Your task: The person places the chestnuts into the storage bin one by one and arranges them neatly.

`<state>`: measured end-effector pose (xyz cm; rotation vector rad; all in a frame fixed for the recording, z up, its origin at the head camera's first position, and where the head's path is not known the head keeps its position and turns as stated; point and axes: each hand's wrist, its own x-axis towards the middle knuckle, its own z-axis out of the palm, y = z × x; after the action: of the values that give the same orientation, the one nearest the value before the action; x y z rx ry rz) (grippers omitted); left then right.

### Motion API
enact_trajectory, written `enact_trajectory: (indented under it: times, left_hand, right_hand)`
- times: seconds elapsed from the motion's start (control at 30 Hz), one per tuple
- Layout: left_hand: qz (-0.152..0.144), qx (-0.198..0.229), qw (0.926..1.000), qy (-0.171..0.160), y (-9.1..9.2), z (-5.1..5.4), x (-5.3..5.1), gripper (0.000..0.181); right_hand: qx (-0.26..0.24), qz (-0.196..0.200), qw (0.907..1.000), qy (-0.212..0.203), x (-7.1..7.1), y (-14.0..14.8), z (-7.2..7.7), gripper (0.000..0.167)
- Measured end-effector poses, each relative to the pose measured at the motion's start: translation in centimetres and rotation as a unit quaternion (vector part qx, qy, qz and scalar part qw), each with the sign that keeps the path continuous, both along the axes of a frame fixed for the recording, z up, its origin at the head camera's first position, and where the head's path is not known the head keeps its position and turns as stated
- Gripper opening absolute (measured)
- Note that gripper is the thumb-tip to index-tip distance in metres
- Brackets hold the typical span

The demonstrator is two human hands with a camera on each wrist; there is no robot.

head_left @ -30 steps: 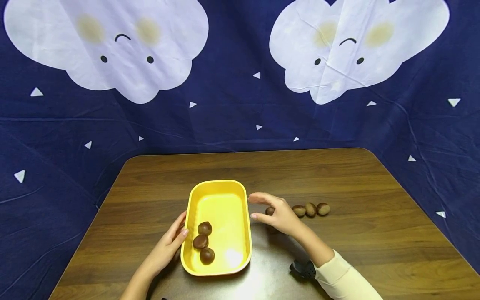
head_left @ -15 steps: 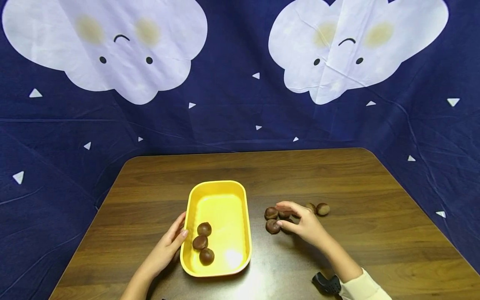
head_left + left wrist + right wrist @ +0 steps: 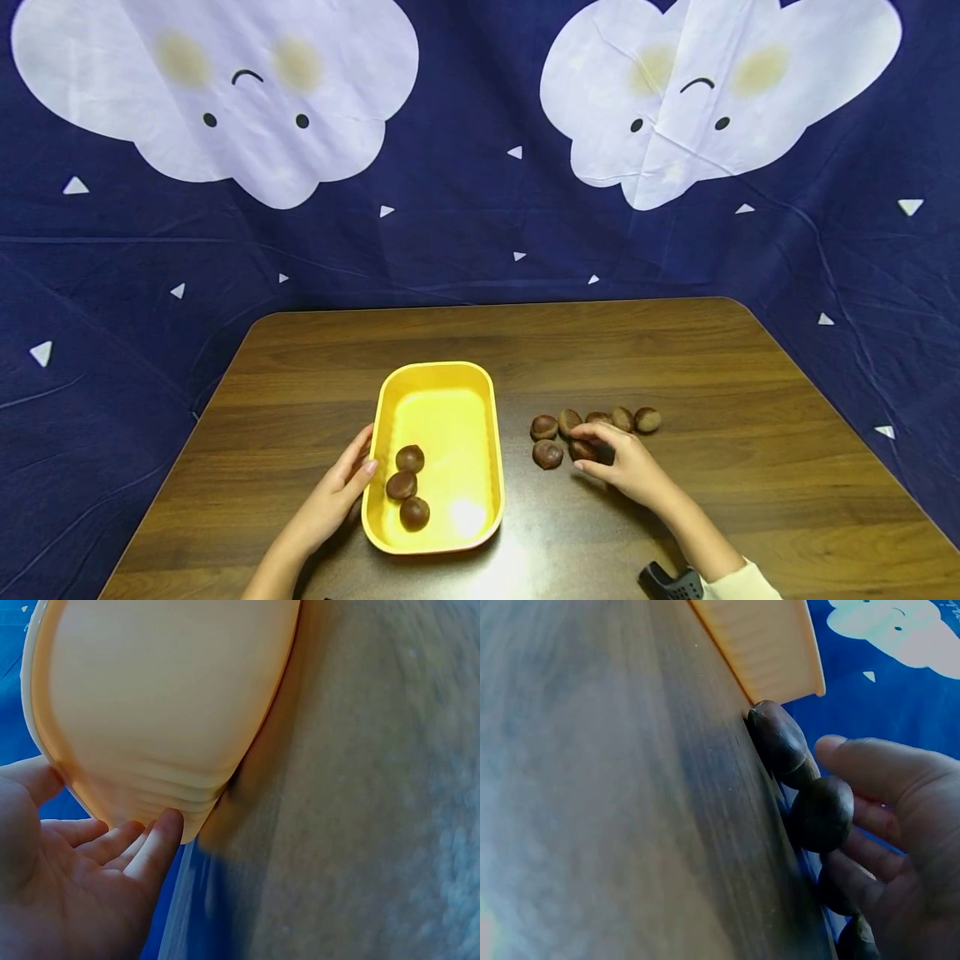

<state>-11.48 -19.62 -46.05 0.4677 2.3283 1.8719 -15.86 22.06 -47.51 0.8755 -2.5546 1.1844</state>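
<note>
Right hand [image 3: 628, 464]: fingers apart, around one chestnut [image 3: 582, 451] on the table [image 3: 675, 354], at its ten o'clock, touch not clear | left hand [image 3: 332, 497]: fingers grip the yellow box [image 3: 450, 437], at chestnut's nine o'clock | nearer hand: right

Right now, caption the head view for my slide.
Left hand holds a yellow tray with three chestnuts; right hand at other chestnuts on the table.

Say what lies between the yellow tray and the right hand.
Head view: bare wooden tabletop beside the yellow tray, then chestnuts, then the right hand.
</note>
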Motion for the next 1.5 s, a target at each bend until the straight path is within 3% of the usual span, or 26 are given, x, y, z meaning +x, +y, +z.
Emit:
enact_trajectory:
  times: [0.33, 0.73, 0.93, 1.2, 1.37, 1.5]
  left_hand:
    - [0.000, -0.009, 1.0000, 0.004, -0.1, 0.0, 0.1, 0.052]
    - [-0.001, -0.008, 1.0000, 0.004, -0.1, 0.2, 0.1, 0.052]
    - [0.003, -0.007, 1.0000, 0.000, -0.1, 0.1, 0.0, 0.053]
    - [-0.003, 0.001, 1.0000, -0.005, -0.1, -0.1, 0.0, 0.053]
    - [0.003, -0.003, 0.9999, -0.009, 0.0, -0.2, 0.0, 0.053]
    - [0.003, -0.005, 0.9999, -0.011, -0.1, -0.2, 0.0, 0.054]
  right_hand:
    - [0.005, 0.007, 0.9999, -0.006, 0.0, 0.3, -0.8, 0.036]
    - [-0.013, 0.007, 0.9999, 0.001, 0.1, 0.1, -0.1, 0.033]
    - [-0.017, 0.002, 0.9999, -0.001, 0.2, -0.6, 1.8, 0.035]
    - [-0.027, 0.016, 0.9994, 0.018, 0.7, -3.0, 6.1, 0.033]
    - [-0.016, 0.008, 0.9996, 0.023, 0.4, -4.6, 7.4, 0.031]
    - [-0.025, 0.027, 0.9992, 0.015, -0.2, -6.0, 8.2, 0.031]
